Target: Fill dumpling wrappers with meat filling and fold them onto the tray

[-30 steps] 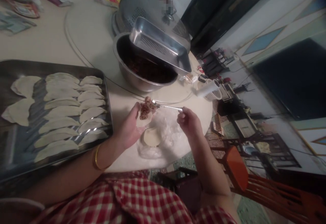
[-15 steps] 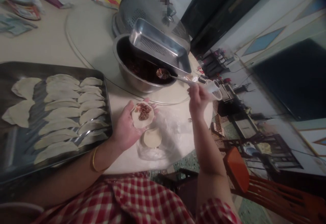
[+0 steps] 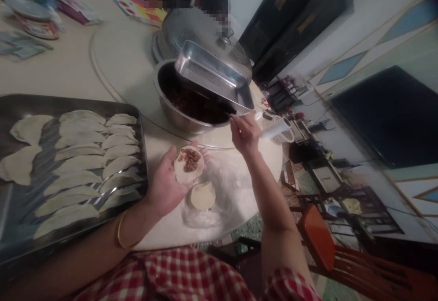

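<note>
A round dumpling wrapper (image 3: 183, 173) with a patch of dark minced filling (image 3: 190, 160) rests in my left hand (image 3: 164, 178), fingers curled around its edge. My right hand (image 3: 245, 133) grips a spoon at the right rim of a metal bowl (image 3: 191, 125). Only a bit of the spoon's handle shows; its head is hidden in the bowl. Dark filling lies inside the bowl, under a steel tray (image 3: 212, 68) set across its top. Below my left hand, more wrappers (image 3: 203, 196) sit on a plastic bag (image 3: 201, 219).
On the left, a large metal tray (image 3: 143, 155) holds rows of folded dumplings (image 3: 80, 150). Behind the bowl stands a lidded pot (image 3: 201, 27). A jar (image 3: 36, 20) and packets are at the far left. A white basket (image 3: 282, 136) sits at the right edge, near an orange chair (image 3: 316, 237).
My right hand has moved left and down to the bowl's rim. The spoon's head, seen with filling on it above the bowl before, is now out of sight. My left hand still holds the wrapper.
</note>
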The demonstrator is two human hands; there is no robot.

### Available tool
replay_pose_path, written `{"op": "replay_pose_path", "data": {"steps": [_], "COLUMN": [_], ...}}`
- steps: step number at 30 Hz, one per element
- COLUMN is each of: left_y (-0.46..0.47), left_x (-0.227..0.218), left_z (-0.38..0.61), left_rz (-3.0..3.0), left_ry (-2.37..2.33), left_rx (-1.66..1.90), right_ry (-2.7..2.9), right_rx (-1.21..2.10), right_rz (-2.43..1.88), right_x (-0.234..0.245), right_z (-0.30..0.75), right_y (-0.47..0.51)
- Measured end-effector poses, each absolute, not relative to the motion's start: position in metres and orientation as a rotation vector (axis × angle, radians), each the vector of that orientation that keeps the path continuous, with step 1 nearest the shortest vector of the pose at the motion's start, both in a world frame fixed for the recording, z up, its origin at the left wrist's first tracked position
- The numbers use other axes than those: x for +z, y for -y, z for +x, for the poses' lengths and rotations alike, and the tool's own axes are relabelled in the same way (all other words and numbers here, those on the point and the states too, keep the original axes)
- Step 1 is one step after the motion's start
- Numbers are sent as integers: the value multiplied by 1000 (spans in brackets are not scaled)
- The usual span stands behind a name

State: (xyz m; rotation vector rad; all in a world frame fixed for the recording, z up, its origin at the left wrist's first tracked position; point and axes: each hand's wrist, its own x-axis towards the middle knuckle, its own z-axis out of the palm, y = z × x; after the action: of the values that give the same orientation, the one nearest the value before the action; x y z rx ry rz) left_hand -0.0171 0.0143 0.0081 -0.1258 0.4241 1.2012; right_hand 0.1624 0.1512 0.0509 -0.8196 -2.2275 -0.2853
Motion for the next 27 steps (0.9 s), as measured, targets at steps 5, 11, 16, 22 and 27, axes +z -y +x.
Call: {"op": "replay_pose_path", "data": {"steps": [5,11,16,22,27], "left_y": [-14,-14,-16,-15,-13], "left_x": [8,9,5,7,8], "left_z": [-18,-18,-19,-21,-20], "left_rz": [-140,-106,-132,-135,-87], "left_ry": [-470,-470,-448,-443,-401], "left_rx": [1237,1245,1229,1207,1157], "right_ry": [2206,2043,1935,1709,1668], "right_rx": [-220,-240,-219,-81,140], "right_rz": [-811,-807,-906,-980,-900], "right_x": [38,26,23,39,52], "right_z": [170,172,174,179,192], "right_y": [-138,-127,-117,-97,-49]}}
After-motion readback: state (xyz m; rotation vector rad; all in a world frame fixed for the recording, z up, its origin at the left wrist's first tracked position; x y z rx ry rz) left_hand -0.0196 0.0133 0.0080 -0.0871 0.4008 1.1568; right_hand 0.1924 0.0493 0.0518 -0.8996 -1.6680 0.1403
